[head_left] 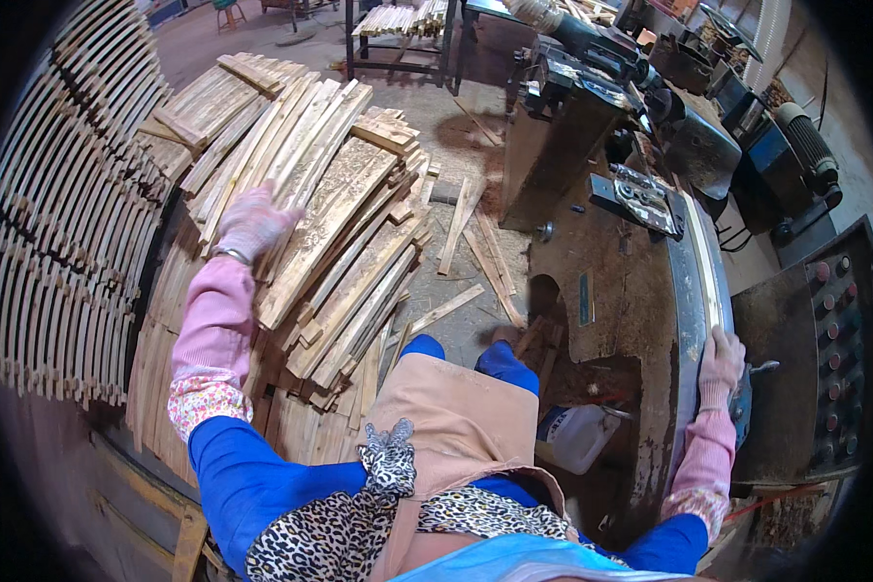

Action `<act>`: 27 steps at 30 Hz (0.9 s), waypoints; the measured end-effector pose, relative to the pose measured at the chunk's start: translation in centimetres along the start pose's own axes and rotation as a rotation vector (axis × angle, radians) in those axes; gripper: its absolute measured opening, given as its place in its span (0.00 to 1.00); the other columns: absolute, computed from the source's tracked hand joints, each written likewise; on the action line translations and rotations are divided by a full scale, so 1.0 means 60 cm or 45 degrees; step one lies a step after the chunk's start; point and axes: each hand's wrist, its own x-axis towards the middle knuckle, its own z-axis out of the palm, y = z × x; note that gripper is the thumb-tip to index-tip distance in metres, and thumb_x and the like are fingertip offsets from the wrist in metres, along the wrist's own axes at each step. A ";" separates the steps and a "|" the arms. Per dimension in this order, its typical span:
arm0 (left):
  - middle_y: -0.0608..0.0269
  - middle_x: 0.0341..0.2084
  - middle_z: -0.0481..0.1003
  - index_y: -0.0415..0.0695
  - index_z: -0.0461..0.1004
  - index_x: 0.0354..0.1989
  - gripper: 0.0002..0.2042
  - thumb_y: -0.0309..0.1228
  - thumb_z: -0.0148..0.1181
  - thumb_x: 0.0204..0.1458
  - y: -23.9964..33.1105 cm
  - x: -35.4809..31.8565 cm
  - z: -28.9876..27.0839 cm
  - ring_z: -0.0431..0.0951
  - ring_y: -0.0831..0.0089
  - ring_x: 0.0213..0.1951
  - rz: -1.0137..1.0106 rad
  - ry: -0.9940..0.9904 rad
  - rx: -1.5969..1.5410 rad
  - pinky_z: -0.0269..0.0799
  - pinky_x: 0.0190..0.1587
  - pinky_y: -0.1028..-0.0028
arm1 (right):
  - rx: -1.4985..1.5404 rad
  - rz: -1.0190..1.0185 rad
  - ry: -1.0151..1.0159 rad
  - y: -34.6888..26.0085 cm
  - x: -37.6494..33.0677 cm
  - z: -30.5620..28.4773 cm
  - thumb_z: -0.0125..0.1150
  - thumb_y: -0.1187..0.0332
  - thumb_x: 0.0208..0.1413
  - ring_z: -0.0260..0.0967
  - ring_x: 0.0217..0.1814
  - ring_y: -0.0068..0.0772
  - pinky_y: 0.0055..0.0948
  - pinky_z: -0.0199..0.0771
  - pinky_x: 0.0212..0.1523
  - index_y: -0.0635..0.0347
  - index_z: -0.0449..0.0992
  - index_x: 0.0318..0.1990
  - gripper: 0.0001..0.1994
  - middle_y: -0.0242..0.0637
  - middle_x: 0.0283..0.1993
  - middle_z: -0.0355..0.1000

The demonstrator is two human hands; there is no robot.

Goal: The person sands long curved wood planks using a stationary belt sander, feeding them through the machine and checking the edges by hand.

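Wood pile left and machine right hem in an open gap.

Your left hand lies upon the pile of wooden slats, its thumb spread apart. Your right hand holds the near end of one narrow wooden strip beside the woodworking machine.

A woodworking shop: a tall stack of wooden slats at nine o'clock, a loose heap of them at ten — sprinkled with sawdust — offcuts on the floor toward twelve, a finned motor at two and a button panel at three
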 end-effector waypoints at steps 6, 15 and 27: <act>0.49 0.63 0.71 0.44 0.61 0.71 0.39 0.51 0.65 0.53 0.059 -0.012 -0.035 0.72 0.54 0.64 -0.085 -0.261 0.240 0.71 0.63 0.57 | -0.240 0.032 -0.172 -0.043 0.134 0.084 0.60 0.57 0.59 0.73 0.52 0.49 0.47 0.75 0.51 0.43 0.79 0.45 0.10 0.37 0.47 0.78; 0.38 0.53 0.78 0.39 0.68 0.64 0.30 0.44 0.59 0.57 0.040 0.010 -0.015 0.79 0.47 0.56 -0.130 0.012 -0.307 0.72 0.61 0.60 | 0.416 -0.785 -0.438 -0.435 0.075 -0.071 0.60 0.51 0.59 0.71 0.58 0.45 0.48 0.72 0.56 0.40 0.76 0.58 0.20 0.38 0.50 0.77; 0.53 0.50 0.75 0.38 0.64 0.60 0.25 0.29 0.66 0.57 0.611 -0.295 0.001 0.77 0.69 0.48 0.991 -0.533 -2.664 0.76 0.50 0.69 | 0.880 -0.089 -0.290 -0.395 0.000 -0.161 0.73 0.58 0.50 0.71 0.62 0.54 0.45 0.71 0.63 0.52 0.58 0.74 0.44 0.52 0.60 0.70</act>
